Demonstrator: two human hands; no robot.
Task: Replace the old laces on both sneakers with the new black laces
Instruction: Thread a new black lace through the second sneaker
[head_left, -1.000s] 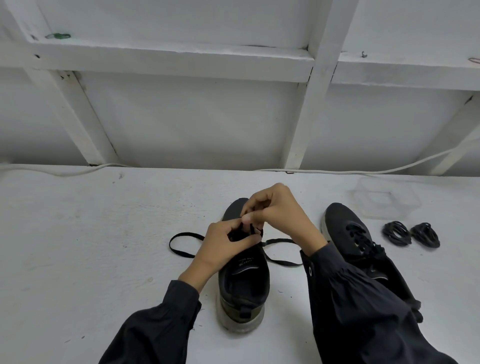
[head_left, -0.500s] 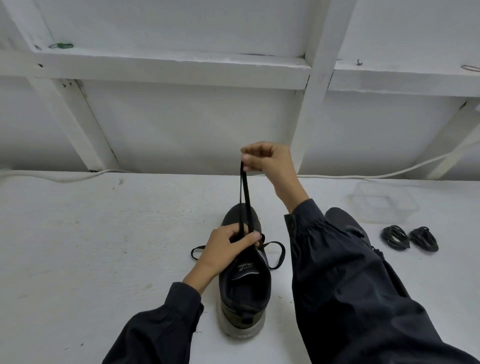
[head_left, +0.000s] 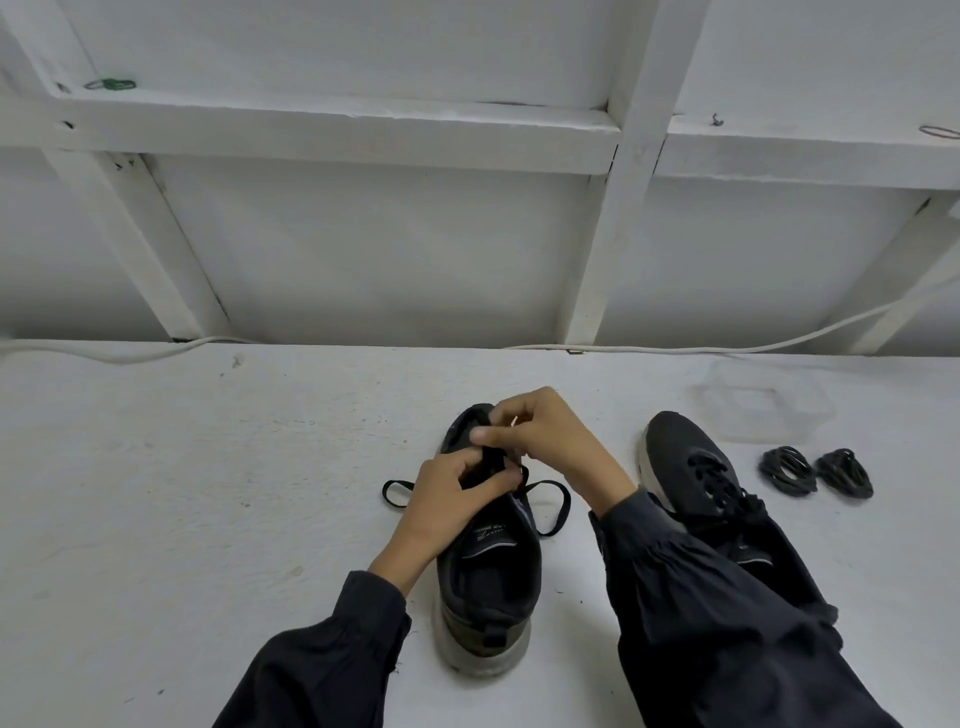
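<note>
The right hand (head_left: 550, 441) has dropped from its raised pull of half a second ago, back onto the shoe. Its fingers (head_left: 498, 434) are curled, pinching the black lace (head_left: 565, 506) over the eyelets. The left hand (head_left: 447, 499) touches it at 7 o'clock, fingers (head_left: 488, 483) curled round the same lace.

Slack loops spill at 9 and 3 o'clock of the near sneaker (head_left: 488, 577), which stands toe-away on the white surface (head_left: 208, 493). The second sneaker (head_left: 691, 462), laced, lies at 3 o'clock — partly under the right sleeve (head_left: 701, 597). Further that way sit two coiled lace bundles (head_left: 787, 470) — a clear plastic container (head_left: 763, 405) at their 12 o'clock.
</note>
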